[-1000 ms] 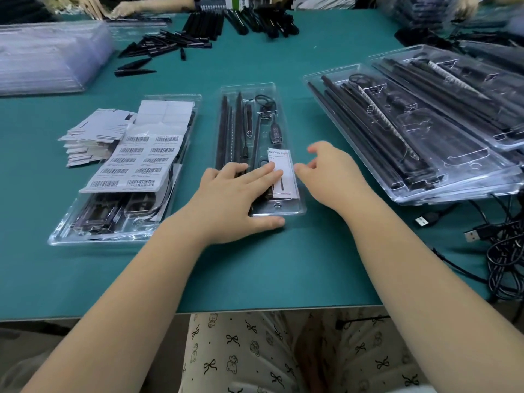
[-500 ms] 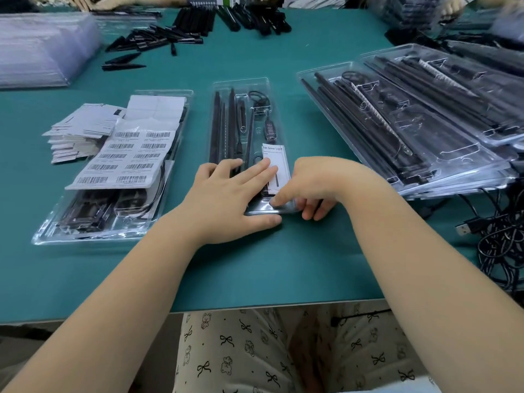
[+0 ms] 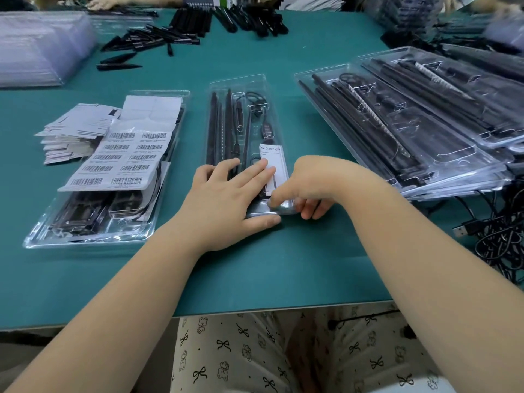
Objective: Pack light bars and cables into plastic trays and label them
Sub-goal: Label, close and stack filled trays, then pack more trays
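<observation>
A clear plastic tray (image 3: 239, 80) lies in the middle of the green table, holding black light bars (image 3: 217, 126) and a coiled cable (image 3: 256, 100). A white label (image 3: 276, 161) sits on its near right part. My left hand (image 3: 226, 199) lies flat with straight fingers on the tray's near end, fingertips touching the label. My right hand (image 3: 312, 185) is at the tray's near right corner, its index finger pressing down on the plastic and the other fingers curled under the edge.
A sheet of barcode labels (image 3: 122, 157) lies on another packed tray (image 3: 85, 234) at the left, next to a stack of leaflets (image 3: 71, 131). Stacked filled trays (image 3: 425, 131) sit at the right, loose USB cables (image 3: 496, 236) near right, loose black bars (image 3: 198, 26) far back, empty trays (image 3: 37, 46) far left.
My right hand came from beside the tray onto its near right corner and curled over the edge. My left hand stayed flat on the tray.
</observation>
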{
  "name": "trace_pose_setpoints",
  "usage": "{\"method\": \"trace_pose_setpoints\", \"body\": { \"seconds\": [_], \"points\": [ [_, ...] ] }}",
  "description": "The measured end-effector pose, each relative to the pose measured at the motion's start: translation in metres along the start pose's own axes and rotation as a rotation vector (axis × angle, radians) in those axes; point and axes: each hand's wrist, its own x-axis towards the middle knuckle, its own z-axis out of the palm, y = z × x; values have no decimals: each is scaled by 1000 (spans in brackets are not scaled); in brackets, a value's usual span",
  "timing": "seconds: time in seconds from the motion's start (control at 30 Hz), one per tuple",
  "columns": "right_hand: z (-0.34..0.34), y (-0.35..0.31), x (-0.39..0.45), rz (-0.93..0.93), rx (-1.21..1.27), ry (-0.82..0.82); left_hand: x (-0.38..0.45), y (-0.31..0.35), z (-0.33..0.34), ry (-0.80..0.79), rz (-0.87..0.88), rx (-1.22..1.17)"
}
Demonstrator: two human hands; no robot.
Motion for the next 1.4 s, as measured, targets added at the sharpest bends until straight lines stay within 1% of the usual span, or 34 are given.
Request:
{"method": "trace_pose_setpoints", "body": {
  "seconds": [0.07,0.13,0.23,0.37,0.43,0.5,0.63,0.73,0.83,0.93,1.13,1.3,1.4],
  "points": [
    [4,6,-4,-18,100,79,0,1,-1,11,-14,-16],
    [7,9,-7,-16,183,103,0,2,0,12,-19,-29],
    [13,9,-12,-3,308,105,0,3,1,14,-27,-52],
    [26,10,-22,3,707,39,0,3,2,34,-54,-94],
    [31,9,-24,13,783,61,0,2,3,33,-50,-78],
    [32,6,-25,26,768,73,0,3,4,27,-47,-76],
    [27,3,-28,62,745,24,0,4,3,23,-50,-73],
    [26,0,-27,88,726,21,0,5,2,38,-60,-95],
    [29,-3,-24,110,728,63,1,7,0,60,-102,-177],
    [30,-2,-23,102,754,89,1,9,-2,42,-95,-174],
    [31,0,-23,108,797,113,-4,6,-8,33,-80,-256],
    [31,1,-23,99,834,147,-4,6,-12,22,-60,-222],
    [33,2,-23,95,816,168,-4,6,-10,19,-62,-209]
  ]
}}
